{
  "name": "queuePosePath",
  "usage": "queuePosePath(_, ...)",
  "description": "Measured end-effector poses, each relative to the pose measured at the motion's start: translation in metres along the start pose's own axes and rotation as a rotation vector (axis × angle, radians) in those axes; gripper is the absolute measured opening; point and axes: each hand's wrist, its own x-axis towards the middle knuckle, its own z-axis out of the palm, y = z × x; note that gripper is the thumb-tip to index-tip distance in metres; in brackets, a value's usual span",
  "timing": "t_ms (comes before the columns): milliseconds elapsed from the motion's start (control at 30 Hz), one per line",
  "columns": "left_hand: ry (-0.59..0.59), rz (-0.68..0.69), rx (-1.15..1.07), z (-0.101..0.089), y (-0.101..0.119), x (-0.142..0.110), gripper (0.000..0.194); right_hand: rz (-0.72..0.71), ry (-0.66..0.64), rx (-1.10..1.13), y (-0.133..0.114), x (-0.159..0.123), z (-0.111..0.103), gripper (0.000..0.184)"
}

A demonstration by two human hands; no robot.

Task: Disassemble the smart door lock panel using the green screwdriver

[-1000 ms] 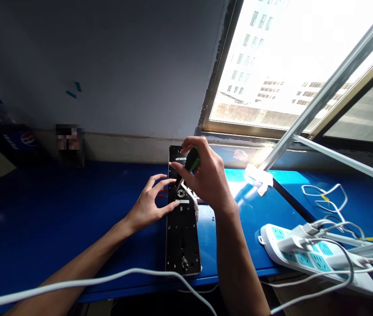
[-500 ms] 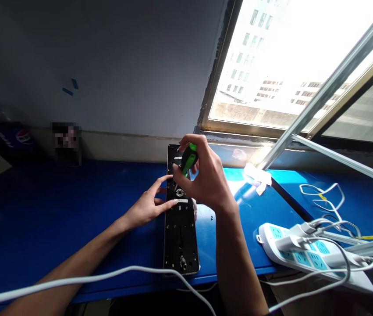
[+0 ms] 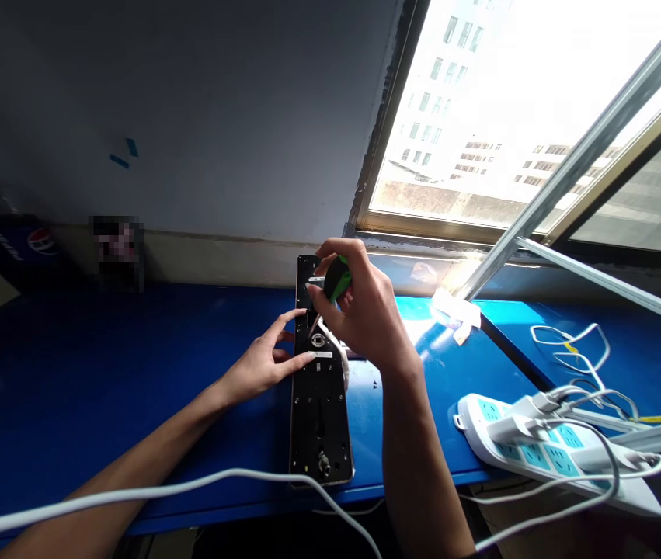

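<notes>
A long black lock panel (image 3: 319, 419) with small screws, a round fitting and a metal stub lies lengthwise on the blue table (image 3: 190, 341). At its left edge is my left hand (image 3: 266, 357); the thumb rests on the panel's face, the index finger touches higher up, and the other fingers are partly hidden by the edge. My right hand (image 3: 368, 310) is closed around the green and black handle of a screwdriver (image 3: 337, 278). The tool slants down to the left, its shaft reaching the panel near the round fitting. Where exactly the tip sits is hard to see.
A white power strip (image 3: 531, 450) with plugs and cables stands at the right. A white cable (image 3: 207, 483) crosses in front of the panel. Metal bars (image 3: 575, 140) stand by the window. Tiny dark pieces (image 3: 375, 385) lie right of the panel.
The screwdriver handle has turned in my right fingers, showing more black, and the thumb has shifted slightly. White material beside the round fitting now shows more. My left hand stays put.
</notes>
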Motion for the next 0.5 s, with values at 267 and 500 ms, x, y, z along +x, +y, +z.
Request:
queuePosePath(267,-0.006,0.001,0.004,-0.0002,-0.0003,0.0,0.086,-0.009,0.039,-0.032,0.0007,0.0,-0.0002,0.035)
queuePosePath(500,0.001,0.009,0.026,-0.0005,-0.0031,0.0006,0.086,-0.008,0.01,-0.006,-0.0004,-0.001,-0.0007,0.048)
